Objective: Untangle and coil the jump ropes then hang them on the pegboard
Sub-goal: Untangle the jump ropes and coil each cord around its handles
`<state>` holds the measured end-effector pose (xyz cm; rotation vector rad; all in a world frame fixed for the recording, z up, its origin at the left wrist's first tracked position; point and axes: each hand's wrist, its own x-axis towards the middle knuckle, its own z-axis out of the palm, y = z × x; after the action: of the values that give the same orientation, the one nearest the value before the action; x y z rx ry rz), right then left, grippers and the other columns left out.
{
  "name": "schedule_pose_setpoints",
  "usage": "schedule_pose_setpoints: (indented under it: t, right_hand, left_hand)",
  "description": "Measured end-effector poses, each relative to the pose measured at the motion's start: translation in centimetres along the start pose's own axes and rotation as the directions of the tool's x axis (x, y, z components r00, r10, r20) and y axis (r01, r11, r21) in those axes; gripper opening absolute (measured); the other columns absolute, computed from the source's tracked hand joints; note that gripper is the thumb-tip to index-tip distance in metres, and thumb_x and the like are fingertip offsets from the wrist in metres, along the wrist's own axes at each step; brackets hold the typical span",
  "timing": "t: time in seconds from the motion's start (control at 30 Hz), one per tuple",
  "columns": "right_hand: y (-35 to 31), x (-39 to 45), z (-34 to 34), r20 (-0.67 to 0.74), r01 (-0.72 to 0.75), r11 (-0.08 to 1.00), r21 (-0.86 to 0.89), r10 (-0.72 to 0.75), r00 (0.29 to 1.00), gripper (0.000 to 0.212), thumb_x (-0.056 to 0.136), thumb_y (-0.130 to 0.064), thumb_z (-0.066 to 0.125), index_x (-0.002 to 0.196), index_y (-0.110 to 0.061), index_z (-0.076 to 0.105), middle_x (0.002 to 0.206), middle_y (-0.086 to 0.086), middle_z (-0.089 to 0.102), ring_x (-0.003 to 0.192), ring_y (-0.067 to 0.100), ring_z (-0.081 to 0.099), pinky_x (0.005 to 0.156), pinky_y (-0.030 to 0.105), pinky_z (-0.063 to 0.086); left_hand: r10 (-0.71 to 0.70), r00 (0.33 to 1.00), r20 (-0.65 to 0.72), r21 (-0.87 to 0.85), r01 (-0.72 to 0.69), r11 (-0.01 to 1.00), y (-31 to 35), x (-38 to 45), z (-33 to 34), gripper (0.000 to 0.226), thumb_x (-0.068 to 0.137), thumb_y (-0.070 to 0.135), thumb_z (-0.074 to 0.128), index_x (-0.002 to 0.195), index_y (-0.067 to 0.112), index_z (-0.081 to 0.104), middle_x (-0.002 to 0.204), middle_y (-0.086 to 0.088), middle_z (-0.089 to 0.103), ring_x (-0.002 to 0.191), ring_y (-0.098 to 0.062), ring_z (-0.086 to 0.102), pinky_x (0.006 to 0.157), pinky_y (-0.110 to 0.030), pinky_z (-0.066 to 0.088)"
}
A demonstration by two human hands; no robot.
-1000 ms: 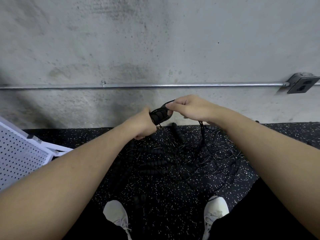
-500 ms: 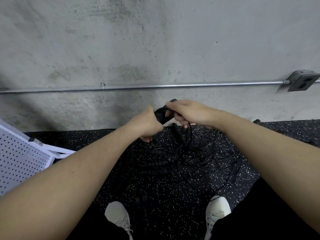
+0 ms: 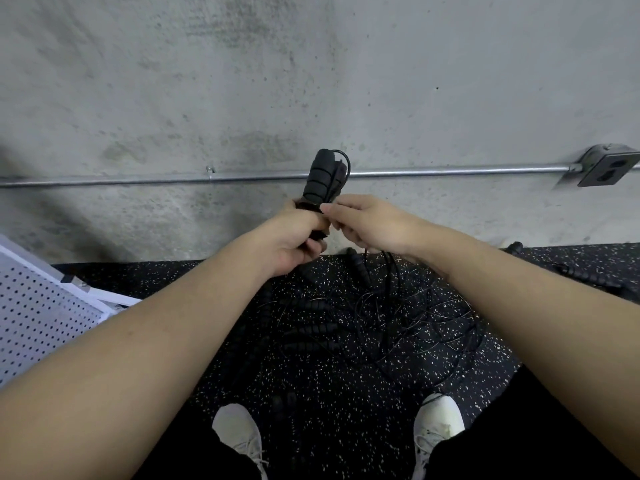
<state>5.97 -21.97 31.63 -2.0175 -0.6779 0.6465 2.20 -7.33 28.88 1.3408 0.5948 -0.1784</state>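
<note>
My left hand (image 3: 294,237) grips a pair of black jump rope handles (image 3: 320,178), my fingers curled round their lower ends, and the handles stand almost upright, pointing to 12 o'clock in front of the metal pipe (image 3: 450,169) on the concrete wall (image 3: 311,81). A thin black cord (image 3: 346,164) makes a small loop at the top of the handles, on their 3 o'clock side. My right hand (image 3: 374,223) is just beside the left one, at its 3 o'clock; its fingertips touch the handles near the bottom and seem to pinch the cord there, but I cannot tell this for sure. From under my right hand some cords hang down to the pile of tangled jump ropes (image 3: 363,323), which lies on the speckled black floor (image 3: 346,410) at 6 o'clock from my hands, between them and my two white shoes (image 3: 239,434). The white pegboard (image 3: 38,313) is at 9 o'clock, near the left edge, and it appears to lean or lie low by the floor. An outlet box (image 3: 606,166) sits at the right end of the pipe, at 2 o'clock.
</note>
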Motion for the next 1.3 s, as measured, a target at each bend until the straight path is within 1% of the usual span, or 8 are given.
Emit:
schedule_pose_setpoints:
  t: [0.2,0.3,0.53,0.7,0.87,1.0,1.13,1.3]
  right_hand:
    - [0.3,-0.2,-1.1,0.034,-0.122,0.985,0.118,0.119,0.992,0.041,0.093,-0.060,0.059,0.097,-0.019,0.055,0.047,-0.007,0.038,0.043,0.012,0.024,0.044,0.025,0.021]
    - [0.4,-0.6,-1.1,0.139,-0.084,0.975,0.204,0.056,0.989,0.031,0.099,-0.051,0.055,0.110,-0.023,0.060,0.051,-0.005,0.031,0.047,0.011,0.021,0.042,0.022,0.023]
    - [-0.1,-1.1,-0.4,0.019,0.063,0.948,0.311,-0.073,0.997,0.031,0.096,-0.037,0.063,0.068,-0.032,0.075,0.044,0.000,0.037,0.043,0.014,0.025,0.048,0.023,0.026]
    - [0.0,-0.5,-0.3,-0.134,0.050,0.930,0.365,-0.001,0.991,0.047,0.094,-0.035,0.068,0.048,-0.027,0.065,0.044,-0.004,0.036,0.041,0.010,0.026,0.041,0.021,0.023]
    - [-0.1,-0.6,0.1,-0.167,0.012,0.946,0.324,0.045,0.985,0.049,0.092,-0.047,0.068,0.047,-0.029,0.064,0.048,-0.003,0.039,0.044,0.012,0.028,0.048,0.028,0.023]
    - [0.0,-0.3,0.3,-0.153,0.006,0.962,0.273,0.037,0.988,0.034,0.100,-0.053,0.054,0.090,-0.023,0.068,0.049,-0.010,0.041,0.044,0.009,0.033,0.047,0.025,0.030]
    - [0.8,0.0,-0.1,-0.057,0.065,0.986,0.153,-0.057,0.997,0.035,0.108,-0.038,0.043,0.086,-0.016,0.060,0.053,-0.012,0.040,0.051,0.010,0.035,0.053,0.027,0.032]
    - [1.2,-0.7,-1.0,0.077,0.118,0.987,0.110,-0.127,0.989,0.033,0.110,-0.030,0.039,0.094,-0.015,0.064,0.058,-0.003,0.041,0.056,0.014,0.040,0.062,0.023,0.042]
  left_hand:
    - [0.079,0.975,0.207,-0.090,-0.062,0.994,0.9,-2.6,-0.7,0.026,0.094,-0.012,0.048,0.105,0.009,0.058,0.076,-0.006,0.054,0.058,-0.013,0.056,0.039,-0.013,0.038]
    - [0.132,0.940,0.314,-0.072,-0.115,0.991,1.2,-3.8,-1.3,0.027,0.095,-0.009,0.051,0.111,0.009,0.064,0.075,-0.003,0.062,0.067,-0.013,0.062,0.043,-0.015,0.045]
    - [0.104,0.898,0.428,-0.211,-0.013,0.977,1.8,-4.9,-2.2,0.020,0.086,0.007,0.067,0.106,0.007,0.067,0.084,-0.006,0.065,0.071,-0.016,0.066,0.047,-0.017,0.052]
    - [0.148,0.973,0.174,-0.210,-0.110,0.971,1.5,-4.3,-0.1,0.051,0.089,0.048,0.068,0.125,0.012,0.065,0.094,-0.009,0.073,0.075,-0.020,0.074,0.049,-0.025,0.057]
    - [0.233,0.969,-0.078,-0.242,-0.246,0.939,0.5,-3.4,1.1,0.034,0.097,0.044,0.067,0.115,0.015,0.066,0.084,-0.008,0.069,0.055,-0.021,0.063,0.036,-0.020,0.034]
    - [0.226,0.971,-0.073,-0.297,-0.238,0.925,1.2,-2.9,0.3,0.039,0.098,0.041,0.065,0.121,0.010,0.065,0.082,-0.008,0.069,0.054,-0.019,0.059,0.034,-0.020,0.030]
    - [0.162,0.985,-0.060,-0.435,-0.172,0.884,1.7,-2.2,-1.2,0.035,0.098,0.044,0.063,0.113,0.012,0.065,0.079,-0.003,0.065,0.053,-0.016,0.057,0.031,-0.015,0.026]
    - [0.163,0.975,0.151,-0.513,-0.063,0.856,2.4,-2.2,-2.3,0.037,0.098,0.046,0.058,0.116,0.014,0.060,0.084,0.000,0.061,0.049,-0.012,0.053,0.027,-0.013,0.021]
